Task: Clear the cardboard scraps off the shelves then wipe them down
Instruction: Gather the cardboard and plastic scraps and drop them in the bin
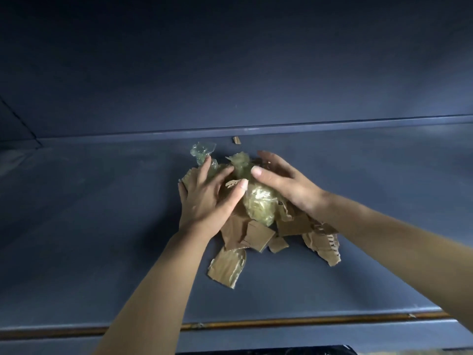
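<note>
Dark blue shelf [102, 213] carrying a heap of scraps

A pile of torn cardboard scraps [258, 234] mixed with crumpled clear plastic [258, 201] lies mid-shelf; behind the pile, near the back wall, sits one small stray cardboard bit [236, 140].

Shelf [89, 226] before me: dark blue-grey, matte, flat, running the full width of my view. Back panel [230, 60]: same blue-grey, plain, meeting the shelf along a narrow raised ledge [358, 122]. Side panel [15, 119]: far left, joining at a dark corner. Front edge [281, 322]: worn brown strip along the lip nearest me. Light: dim overall, brightest mid-shelf, fading to shadow above and at the corners.
</note>
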Available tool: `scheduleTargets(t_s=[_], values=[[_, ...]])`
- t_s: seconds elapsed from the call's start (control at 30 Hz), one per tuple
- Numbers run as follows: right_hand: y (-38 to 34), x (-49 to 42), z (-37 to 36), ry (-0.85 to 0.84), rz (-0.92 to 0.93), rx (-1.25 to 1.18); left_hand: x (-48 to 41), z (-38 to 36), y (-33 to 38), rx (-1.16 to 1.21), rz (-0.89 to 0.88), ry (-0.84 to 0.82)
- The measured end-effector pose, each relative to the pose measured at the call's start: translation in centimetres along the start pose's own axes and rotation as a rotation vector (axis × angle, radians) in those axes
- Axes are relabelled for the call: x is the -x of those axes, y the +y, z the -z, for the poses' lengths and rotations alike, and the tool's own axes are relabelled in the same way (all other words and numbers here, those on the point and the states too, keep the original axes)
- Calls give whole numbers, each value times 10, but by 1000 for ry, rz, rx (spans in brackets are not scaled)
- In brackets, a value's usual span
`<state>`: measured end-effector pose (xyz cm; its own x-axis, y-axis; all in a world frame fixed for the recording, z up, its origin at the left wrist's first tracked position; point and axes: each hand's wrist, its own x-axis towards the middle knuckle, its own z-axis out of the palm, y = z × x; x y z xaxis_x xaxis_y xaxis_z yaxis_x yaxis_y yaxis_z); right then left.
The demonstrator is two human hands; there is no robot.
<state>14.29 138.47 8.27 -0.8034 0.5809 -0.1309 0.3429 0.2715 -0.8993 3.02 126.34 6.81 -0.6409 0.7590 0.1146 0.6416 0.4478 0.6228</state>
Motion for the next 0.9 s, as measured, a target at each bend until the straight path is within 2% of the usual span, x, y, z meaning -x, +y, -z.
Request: scheduleTargets(t_s=[0.1, 0.17, 0.3, 0.47, 0.57, 0.73, 0.9], values=[[-3, 1, -14, 148, 22, 121, 1, -6, -1, -105, -54, -62], [-7, -1, -19, 197, 24, 123, 2, -10, 0, -99, -69, -20], [-16, -3, -34, 226, 19, -20, 5, -13, 11, 29, -53, 76], [-22, 0, -41, 260, 43, -264, 3, -20, 25, 493, 41, 174], [-27, 6, -40, 273, 69, -348, 5, -18, 36, 639, 114, 162], [-36, 14, -37, 343, 85, -435, 18, -16, 58, 568, 65, 231], [-39, 27, -23, 366, 208, -426, 33, -17, 77, 635, -7, 357]])
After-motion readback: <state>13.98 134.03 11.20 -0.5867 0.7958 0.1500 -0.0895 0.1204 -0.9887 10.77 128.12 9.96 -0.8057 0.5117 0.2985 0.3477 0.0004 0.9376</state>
